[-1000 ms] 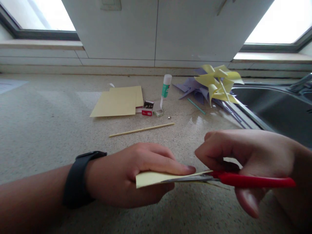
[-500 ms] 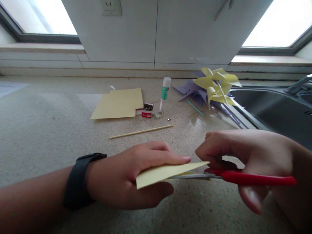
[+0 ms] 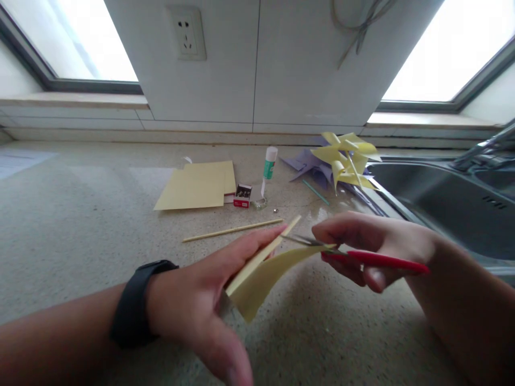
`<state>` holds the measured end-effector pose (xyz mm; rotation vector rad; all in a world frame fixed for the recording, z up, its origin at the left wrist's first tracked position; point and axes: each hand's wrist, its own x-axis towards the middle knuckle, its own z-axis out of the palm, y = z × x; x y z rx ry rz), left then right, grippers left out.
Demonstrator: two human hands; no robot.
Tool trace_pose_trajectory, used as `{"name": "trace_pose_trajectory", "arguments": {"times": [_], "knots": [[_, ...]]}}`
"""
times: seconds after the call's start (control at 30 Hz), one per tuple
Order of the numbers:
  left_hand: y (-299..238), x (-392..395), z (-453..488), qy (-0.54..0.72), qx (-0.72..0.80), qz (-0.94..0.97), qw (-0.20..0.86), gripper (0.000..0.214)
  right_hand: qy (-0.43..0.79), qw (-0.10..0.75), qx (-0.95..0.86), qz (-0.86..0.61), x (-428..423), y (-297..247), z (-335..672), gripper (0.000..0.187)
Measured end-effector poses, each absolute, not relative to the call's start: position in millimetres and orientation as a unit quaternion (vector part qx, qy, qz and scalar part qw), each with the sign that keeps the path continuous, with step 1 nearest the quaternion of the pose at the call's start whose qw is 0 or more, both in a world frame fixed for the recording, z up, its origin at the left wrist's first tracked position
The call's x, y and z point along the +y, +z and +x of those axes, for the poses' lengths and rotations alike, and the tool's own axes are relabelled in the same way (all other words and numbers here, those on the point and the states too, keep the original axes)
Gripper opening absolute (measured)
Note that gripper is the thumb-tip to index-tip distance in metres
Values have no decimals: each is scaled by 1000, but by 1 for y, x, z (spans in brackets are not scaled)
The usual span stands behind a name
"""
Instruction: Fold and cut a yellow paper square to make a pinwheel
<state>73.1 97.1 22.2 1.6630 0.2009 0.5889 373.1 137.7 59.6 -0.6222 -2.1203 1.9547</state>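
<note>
My left hand (image 3: 201, 300), with a black watch strap on the wrist, supports a piece of pale yellow paper (image 3: 265, 276) between its fingers and palm. Its thumb is spread away below the paper. A cut or fold parts the paper into two flaps, the nearer one curving downward. My right hand (image 3: 374, 241) is closed around red-handled scissors (image 3: 382, 261). Their blades point left at the paper's right end, between the flaps. Just beyond my left fingers lies a thin wooden stick (image 3: 233, 230).
Yellow square sheets (image 3: 191, 190) lie at the back left. Beside them are a small red box of metal pins (image 3: 242, 197) and an upright glue stick (image 3: 270, 163). Yellow and purple paper pinwheels (image 3: 341, 155) and a thin green stick (image 3: 316, 192) lie left of the sink (image 3: 426, 187).
The paper's flaps have spread apart, the near one dropping. My left thumb has moved off the paper. My right hand and the scissors have shifted left and up; the view has tilted upward.
</note>
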Motion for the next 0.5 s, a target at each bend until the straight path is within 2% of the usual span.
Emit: {"name": "trace_pose_trajectory", "arguments": {"times": [0.07, 0.13, 0.2, 0.27, 0.4, 0.5], "knots": [[21, 95, 74, 255, 31, 649, 716, 78, 667, 153, -697, -212, 138, 55, 371, 40], [20, 92, 75, 287, 26, 571, 769, 63, 649, 215, -699, -211, 137, 52, 365, 37], [20, 91, 76, 311, 66, 568, 759, 60, 622, 269, -700, -224, 134, 49, 353, 38], [20, 92, 75, 329, 121, 596, 722, 66, 607, 313, -679, -268, 129, 46, 337, 42], [21, 96, 77, 337, 199, 678, 623, 88, 612, 377, -642, -266, 119, 39, 308, 33], [20, 99, 81, 340, 208, 697, 596, 90, 612, 409, -616, -280, 116, 34, 298, 30]]}}
